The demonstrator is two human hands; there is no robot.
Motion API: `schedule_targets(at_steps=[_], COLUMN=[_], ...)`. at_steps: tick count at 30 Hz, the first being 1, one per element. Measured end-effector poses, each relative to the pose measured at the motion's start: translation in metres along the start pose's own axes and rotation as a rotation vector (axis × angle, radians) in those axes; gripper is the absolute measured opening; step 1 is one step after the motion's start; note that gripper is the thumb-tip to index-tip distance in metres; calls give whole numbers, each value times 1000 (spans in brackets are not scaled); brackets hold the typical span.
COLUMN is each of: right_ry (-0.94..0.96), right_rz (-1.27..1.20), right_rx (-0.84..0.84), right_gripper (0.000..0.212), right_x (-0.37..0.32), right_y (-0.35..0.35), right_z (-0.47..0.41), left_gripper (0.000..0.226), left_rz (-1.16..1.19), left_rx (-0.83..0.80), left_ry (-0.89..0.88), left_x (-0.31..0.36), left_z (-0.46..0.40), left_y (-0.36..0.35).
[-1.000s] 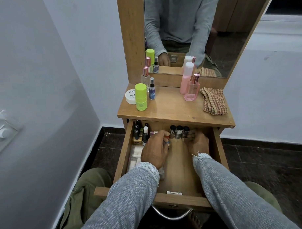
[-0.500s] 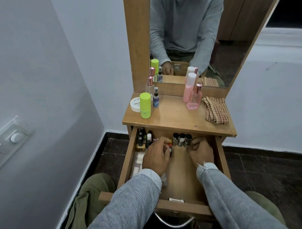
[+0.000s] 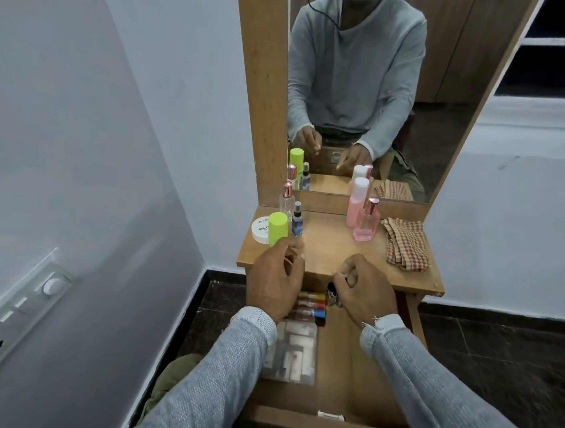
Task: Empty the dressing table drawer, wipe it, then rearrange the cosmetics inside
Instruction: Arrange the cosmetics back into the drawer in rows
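Head view: a dressing table drawer (image 3: 362, 370) stands pulled out toward a seated person, with both hands raised above its far end, at the front edge of the table top (image 3: 334, 247). The left hand (image 3: 277, 277) is seen with fingers loosely curled inward just beside a lime-green tube (image 3: 278, 228); whether anything small is pinched there cannot be told. The right hand (image 3: 365, 285) is shown curled nearly into a fist, with nothing plainly held in it, directly over a cluster of small dark-capped bottles (image 3: 332, 295) at the drawer's back.

Between and below the two hands, a row of slim tubes with coloured caps (image 3: 310, 306) is laid on its side, long axes running left to right, and a clear plastic box (image 3: 290, 351) is set nearer the person on the drawer's left. The rest of the cosmetics are stood on the table top: a white jar (image 3: 259, 230), a small spray bottle (image 3: 297, 222), a clear bottle with a rose cap (image 3: 287, 199), a pink bottle with a white cap (image 3: 357, 200) and a square pink perfume bottle (image 3: 366, 224). A checked cloth (image 3: 405, 247) is left at the right rear.

The rearranging is judged to be under way. The table-top bottles lie ahead of and above both hands; the left-side group is nearer the left hand, the pink pair nearer the right.
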State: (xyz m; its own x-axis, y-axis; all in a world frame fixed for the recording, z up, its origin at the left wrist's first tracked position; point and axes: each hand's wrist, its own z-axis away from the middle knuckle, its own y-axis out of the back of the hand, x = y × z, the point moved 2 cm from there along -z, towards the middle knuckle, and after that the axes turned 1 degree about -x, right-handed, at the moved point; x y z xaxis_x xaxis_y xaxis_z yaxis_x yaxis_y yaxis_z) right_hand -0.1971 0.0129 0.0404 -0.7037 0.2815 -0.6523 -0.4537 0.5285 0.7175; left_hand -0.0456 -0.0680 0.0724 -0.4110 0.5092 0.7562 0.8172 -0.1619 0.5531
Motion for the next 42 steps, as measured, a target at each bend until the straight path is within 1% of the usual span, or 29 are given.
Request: schedule_targets(at_steps=[4, 8, 12, 16, 20, 21, 24, 26, 29, 32, 35, 40, 42], right_ry=[61, 74, 94, 138, 130, 140, 205, 218, 208, 217, 276, 371, 425], right_rz=[-74, -138, -133, -105, -49, -21, 77, 87, 71, -6, -29, -126, -136], right_rx=[-12, -21, -27, -33, -99, -118, -130, -119, -123, -91, -67, -130, -174], right_gripper=[12, 8, 9, 15, 24, 23, 10, 8, 7, 5, 10, 12, 10], right_x=[-21, -30, -40, -58, -72, -74, -74, -72, -73, -77, -82, -92, -96], right_y=[3, -2, -8, -14, -23, -25, -28, -28, -23, -7, 15, 41, 45], right_z=[-21, -43, -69, -96, -117, -120, -122, -122, -120, -113, -102, -80, -69], left_gripper=[12, 11, 11, 10, 10, 9, 8, 8, 8, 11, 14, 20, 24], left_rz=[58, 87, 79, 70, 44, 42, 41, 43, 58, 100, 86, 45, 29], left_rx=[71, 128, 175, 193, 171, 163, 142, 128, 106, 122, 127, 20, -29], left_ry=[4, 28, 29, 51, 74, 79, 87, 91, 85, 62, 10, -127, -141], left_x=[7, 5, -1, -6, -8, -9, -10, -12, -15, -14, -7, 10, 11], left_z=[-17, -29, -45, -62, -78, -82, -90, -92, -91, -85, -76, -52, -42], left_y=[17, 33, 46, 55, 60, 60, 60, 59, 56, 55, 57, 52, 45])
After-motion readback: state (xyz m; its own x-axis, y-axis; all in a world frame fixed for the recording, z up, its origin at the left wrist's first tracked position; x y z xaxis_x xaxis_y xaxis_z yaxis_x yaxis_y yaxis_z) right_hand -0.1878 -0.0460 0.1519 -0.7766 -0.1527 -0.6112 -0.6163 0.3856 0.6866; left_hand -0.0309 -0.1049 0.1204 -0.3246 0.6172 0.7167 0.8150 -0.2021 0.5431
